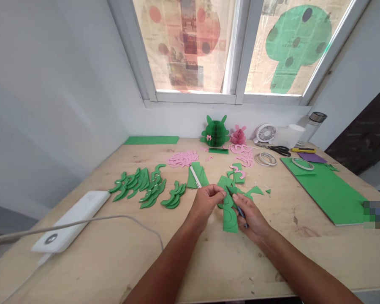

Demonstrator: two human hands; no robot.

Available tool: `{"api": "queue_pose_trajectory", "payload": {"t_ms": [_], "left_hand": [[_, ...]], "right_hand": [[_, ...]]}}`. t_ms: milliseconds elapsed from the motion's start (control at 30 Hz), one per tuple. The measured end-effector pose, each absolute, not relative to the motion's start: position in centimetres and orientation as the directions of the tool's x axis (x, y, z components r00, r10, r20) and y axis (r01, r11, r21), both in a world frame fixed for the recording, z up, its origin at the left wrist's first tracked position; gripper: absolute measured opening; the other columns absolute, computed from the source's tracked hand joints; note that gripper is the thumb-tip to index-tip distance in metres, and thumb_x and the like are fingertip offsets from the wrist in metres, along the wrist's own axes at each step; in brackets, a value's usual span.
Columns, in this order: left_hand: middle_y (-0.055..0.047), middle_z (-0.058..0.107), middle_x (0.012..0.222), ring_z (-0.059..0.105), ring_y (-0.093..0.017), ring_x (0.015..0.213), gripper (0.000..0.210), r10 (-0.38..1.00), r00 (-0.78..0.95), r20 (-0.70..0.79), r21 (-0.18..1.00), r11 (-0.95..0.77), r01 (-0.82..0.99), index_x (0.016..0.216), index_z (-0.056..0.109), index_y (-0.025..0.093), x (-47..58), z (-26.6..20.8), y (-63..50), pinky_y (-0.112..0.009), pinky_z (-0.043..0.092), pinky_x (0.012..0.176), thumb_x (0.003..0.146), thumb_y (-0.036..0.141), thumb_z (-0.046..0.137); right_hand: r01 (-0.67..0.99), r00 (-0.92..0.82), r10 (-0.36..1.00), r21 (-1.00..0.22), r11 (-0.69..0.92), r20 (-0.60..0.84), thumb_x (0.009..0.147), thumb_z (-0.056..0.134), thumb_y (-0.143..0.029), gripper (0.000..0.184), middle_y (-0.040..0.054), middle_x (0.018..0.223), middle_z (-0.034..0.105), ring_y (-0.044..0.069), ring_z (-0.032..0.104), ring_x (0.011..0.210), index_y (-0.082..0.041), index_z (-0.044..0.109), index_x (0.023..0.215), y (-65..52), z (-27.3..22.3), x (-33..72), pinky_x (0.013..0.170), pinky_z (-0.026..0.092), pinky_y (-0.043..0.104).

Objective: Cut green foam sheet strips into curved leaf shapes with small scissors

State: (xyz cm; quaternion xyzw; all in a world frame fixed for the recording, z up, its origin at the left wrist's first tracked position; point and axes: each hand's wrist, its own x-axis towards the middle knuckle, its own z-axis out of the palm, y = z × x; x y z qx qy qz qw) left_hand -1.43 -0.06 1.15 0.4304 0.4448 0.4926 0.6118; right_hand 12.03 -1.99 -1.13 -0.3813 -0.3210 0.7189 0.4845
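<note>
My left hand (209, 202) pinches the upper edge of a green paper strip (230, 217) with curved outlines drawn on it. Closed around small dark scissors (241, 212), my right hand (251, 213) meets the strip from the right, and the dark blades show at the paper's top between my hands. Green offcuts (256, 190) lie just beyond my fingers. A white pen (195, 176) rests on a green paper piece (193, 181) ahead of my left hand. To the left are stacks of curved green cutouts (174, 196).
Pink cutouts (183, 158) lie farther back, near a green paper figure (215, 133) and a pink one (238, 136). Tape rolls (266, 159), black-handled scissors (280, 150), and a fan (266, 133) stand right. A white power bank (72, 219) with a cable (114, 217) is left; green sheets (329, 194) lie right.
</note>
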Motion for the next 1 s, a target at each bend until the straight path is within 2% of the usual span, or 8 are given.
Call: {"api": "queue_pose_trajectory", "payload": {"t_ms": [267,667,1000], "left_hand": [[0.002,0.052,0.052,0.047,-0.011,0.053,0.016,0.984,0.137,-0.114,0.971,0.14,-0.194,0.056,0.059,0.015,-1.7,1.3,0.1,-0.024,0.037,0.057,0.058,0.029,0.067],[0.002,0.052,0.053,0.045,-0.01,0.054,0.012,0.975,0.18,-0.134,0.966,0.169,-0.196,0.057,0.059,0.014,-2.1,1.3,0.2,-0.023,0.036,0.059,0.059,0.024,0.066],[0.002,0.052,0.054,0.045,-0.01,0.054,0.011,0.97,0.206,-0.129,0.97,0.166,-0.177,0.057,0.059,0.014,-2.5,1.1,0.4,-0.024,0.037,0.059,0.059,0.023,0.065]], "right_hand": [[-0.424,-0.266,0.932,-0.838,-0.344,-0.248,0.068,0.07,-0.043,0.032,-0.0082,0.046,0.042,0.001,0.025,0.033,-0.017,0.05,0.067,-2.1,-0.9,12.1,0.031,0.012,0.014],[-0.411,-0.333,0.92,-0.846,-0.34,-0.208,0.077,0.063,-0.04,0.026,-0.0085,0.047,0.043,0.001,0.023,0.034,-0.017,0.051,0.078,-2.0,-1.4,12.3,0.033,0.011,0.015],[-0.362,-0.34,0.914,-0.866,-0.345,-0.222,0.076,0.062,-0.043,0.031,-0.0081,0.049,0.043,0.001,0.023,0.034,-0.018,0.044,0.071,-2.1,-1.4,12.4,0.034,0.01,0.017]]}}
